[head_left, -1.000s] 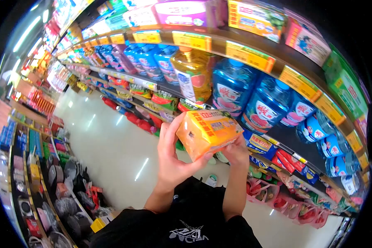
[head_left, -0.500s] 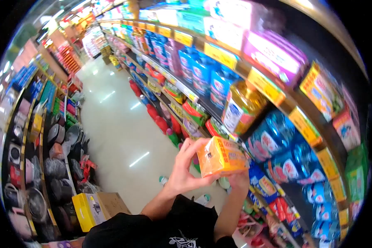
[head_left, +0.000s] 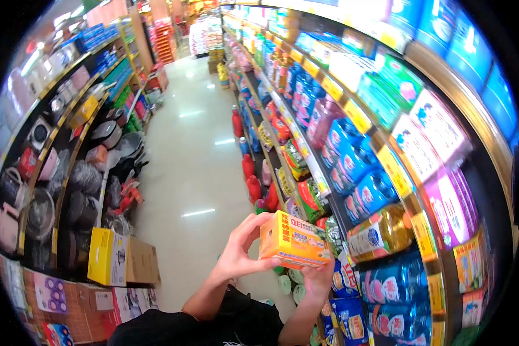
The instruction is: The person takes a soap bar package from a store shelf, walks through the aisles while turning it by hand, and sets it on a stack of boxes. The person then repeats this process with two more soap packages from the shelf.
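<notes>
Between my two hands is an orange soap pack (head_left: pixel 294 239) with yellow and white print, tilted so a broad printed face shows toward me. My left hand (head_left: pixel 242 251) grips its left end, with the thumb along the lower edge and the fingers over the top edge. Under its lower right corner, my right hand (head_left: pixel 318 281) closes on the pack; most of its fingers are hidden behind it. Close by on the right shelf lie a golden detergent bottle (head_left: pixel 383 232) and blue bottles (head_left: pixel 392 282).
A long shelf on the right holds bottles, bags and a purple pack (head_left: pixel 452 205) above yellow price tags (head_left: pixel 395 170). The pale shiny floor (head_left: pixel 193 155) runs ahead. Pots and pans (head_left: pixel 86 213) fill the left shelf, and a yellow and brown carton (head_left: pixel 124 258) stands on the floor there.
My view has swung, so the aisle appears more upright and further right. The soap pack has shifted slightly left and down and turned, showing more of its printed face. Both hands still hold it.
</notes>
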`<state>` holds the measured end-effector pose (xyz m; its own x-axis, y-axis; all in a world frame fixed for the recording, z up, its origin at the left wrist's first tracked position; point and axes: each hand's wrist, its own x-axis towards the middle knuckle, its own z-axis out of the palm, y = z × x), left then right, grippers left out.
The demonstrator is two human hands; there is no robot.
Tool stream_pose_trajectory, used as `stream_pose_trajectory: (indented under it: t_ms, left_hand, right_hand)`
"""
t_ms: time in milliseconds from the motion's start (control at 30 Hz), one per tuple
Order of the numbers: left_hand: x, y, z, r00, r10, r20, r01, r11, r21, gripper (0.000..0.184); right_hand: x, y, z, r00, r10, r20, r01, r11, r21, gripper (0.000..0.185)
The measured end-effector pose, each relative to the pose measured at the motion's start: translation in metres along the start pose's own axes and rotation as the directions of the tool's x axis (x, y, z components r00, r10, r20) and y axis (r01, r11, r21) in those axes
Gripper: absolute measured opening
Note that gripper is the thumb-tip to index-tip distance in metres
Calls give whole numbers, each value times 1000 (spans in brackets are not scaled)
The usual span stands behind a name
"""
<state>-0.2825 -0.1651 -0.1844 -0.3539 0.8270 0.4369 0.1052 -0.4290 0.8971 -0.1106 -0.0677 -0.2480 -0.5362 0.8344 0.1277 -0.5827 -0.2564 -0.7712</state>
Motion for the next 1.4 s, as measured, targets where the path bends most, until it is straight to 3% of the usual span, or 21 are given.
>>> stream_pose_trajectory:
  t_ms: [133,367,467,667,867,1000,1233,1400]
  left_hand:
    - [2,2,-29,998,-4,-59,6,999,35,80]
    - [24,3,-74,987,128,-100,-115,985,128,81]
    - [29,-3,-102,976,188,-113,-156,957,246,81]
    - [39,0,-156,971,213,-111,-145,888,436,78]
    - [37,-11,-208,992,70,-103,-8,861,508,78]
    - [-6,-47,-234,976,-103,-192,174,898,403,78]
    - [-67,-114,-271,785,-505,-358,542,841,1,76]
    - [-44,-135,-283,659,-654,-371,651,743,-152,67]
  right_hand:
    - [21,-1,39,994,-4,107,-1,999,42,87]
    - [51,22,65,991,80,109,-78,997,-25,101]
    - [64,42,76,993,96,70,-90,992,-91,108]
    - [98,70,107,974,174,143,-156,979,-130,104]
    - [119,120,117,956,258,139,-228,952,-203,104]
    - [116,171,97,893,407,192,-339,889,-306,100]
    - [102,275,73,765,615,190,-544,775,-320,69]
    - [123,285,86,760,650,21,-617,730,-294,57]
